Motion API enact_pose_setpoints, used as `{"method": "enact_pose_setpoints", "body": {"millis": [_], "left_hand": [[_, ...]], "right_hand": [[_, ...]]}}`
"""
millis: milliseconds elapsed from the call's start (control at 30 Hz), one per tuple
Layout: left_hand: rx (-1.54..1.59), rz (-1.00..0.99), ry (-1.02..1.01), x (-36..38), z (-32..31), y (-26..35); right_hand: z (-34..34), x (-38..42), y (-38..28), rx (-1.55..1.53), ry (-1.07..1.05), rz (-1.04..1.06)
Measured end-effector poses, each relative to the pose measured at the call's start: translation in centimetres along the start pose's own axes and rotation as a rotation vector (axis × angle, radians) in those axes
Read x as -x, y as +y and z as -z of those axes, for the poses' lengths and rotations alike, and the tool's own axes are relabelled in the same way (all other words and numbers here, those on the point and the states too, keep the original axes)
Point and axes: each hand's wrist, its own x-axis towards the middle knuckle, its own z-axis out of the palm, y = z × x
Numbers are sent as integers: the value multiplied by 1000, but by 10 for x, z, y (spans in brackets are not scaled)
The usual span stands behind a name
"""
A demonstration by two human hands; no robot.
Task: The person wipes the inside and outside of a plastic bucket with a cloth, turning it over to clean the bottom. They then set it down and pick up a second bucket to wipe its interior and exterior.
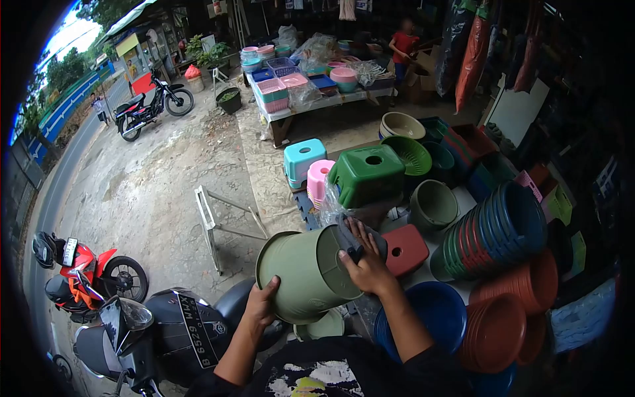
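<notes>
An olive-green plastic pot lies tilted on its side in front of my body, its base turned to the right. My left hand grips the pot's lower left side near the rim, thumb on the outer wall. At the pot's right end my right hand holds a dark grey cloth against the base edge. Some of the fingers on that hand are spread over the cloth. Just right of the cloth is a dark red stool. Another light green pot shows below the held one.
Green, pink and turquoise stools stand ahead. Stacked buckets, blue basins and terracotta pots crowd the right. A metal frame and parked motorbikes are left. A person stands behind the goods table.
</notes>
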Motion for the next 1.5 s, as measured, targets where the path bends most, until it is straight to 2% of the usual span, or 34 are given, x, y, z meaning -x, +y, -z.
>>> {"method": "enact_pose_setpoints", "body": {"millis": [33, 67, 133, 300, 367, 400, 467, 500, 567, 600, 633, 700, 767, 800, 833, 900, 933, 967, 1033, 1067, 1100, 1167, 1200, 1267, 1333, 1400, 1433, 1500], "left_hand": [[-69, -49, 6, -1, 1, -2], [-138, -99, 14, -2, 3, -4], [-102, -112, 53, -6, 12, -7], [4, -147, 148, -2, 11, 7], [-61, -242, 223, -8, 22, 8], [-89, -306, 240, -10, 24, 9], [-204, -323, 252, -10, 24, 14], [-318, -342, 269, -9, 24, 16], [-421, -356, 291, -8, 19, 15], [-561, -344, 253, -7, 12, 15], [-702, -333, 210, -7, 8, 13], [-793, -335, 161, -12, 9, 3], [-1365, -437, -68, -8, 1, 4], [-1457, -534, -205, -4, -8, 7], [-1459, -533, -248, -1, -15, 8], [-1752, -616, -490, 4, -23, 8], [-1857, -595, -603, 4, -22, 8], [-1857, -599, -627, 3, -23, 9], [-2029, -717, -884, 4, -25, 12], [-2082, -730, -935, 3, -20, 10], [-2080, -718, -937, 3, -17, 10], [-2171, -802, -1070, 1, -13, 12], [-2163, -822, -1077, 0, -7, 11], [-2152, -852, -1089, -4, 0, 12], [-2142, -879, -1112, -4, -1, 21], [-1728, -699, -1061, -3, -8, 34], [-1715, -703, -1087, -7, -9, 35], [-1476, -828, -773, -18, -11, 38]], "right_hand": [[-6, -3, -5, -1, -5, 8], [-13, -3, -11, -128, -15, 90], [-16, -2, -31, -337, -51, 214], [-13, 19, -44, -473, -240, 322], [-14, 37, -38, -709, -274, 218], [-12, 46, -29, -705, -269, 218], [-8, 64, -7, -1123, -389, -415], [-12, 69, 2, -1123, -381, -415], [-21, 77, 16, -1508, -102, -475], [-22, 79, 17, -1467, 3, -541], [-23, 79, 18, -1466, 23, -541], [-26, 77, 15, -1296, 292, -549], [-24, 72, 9, -1277, 370, -547], [-21, 70, 6, -1254, 425, -542], [-20, 70, 7, -1249, 466, -550], [-28, 68, 22, -1129, 451, -555], [-31, 66, 26, -1091, 457, -617], [-33, 69, 28, -1091, 479, -621], [-29, 69, 21, -984, 426, -583], [-29, 74, 25, -861, 364, -616], [-32, 78, 27, -776, 356, -651], [-40, 88, 25, -747, 429, -655], [-47, 93, 27, -738, 432, -663], [-63, 104, 32, -576, 579, -626], [-59, 111, 18, -588, 572, -693], [-62, 120, 16, -600, 578, -763], [-68, 125, 23, -537, 619, -723], [-65, 133, 25, -458, 678, -691]]}}
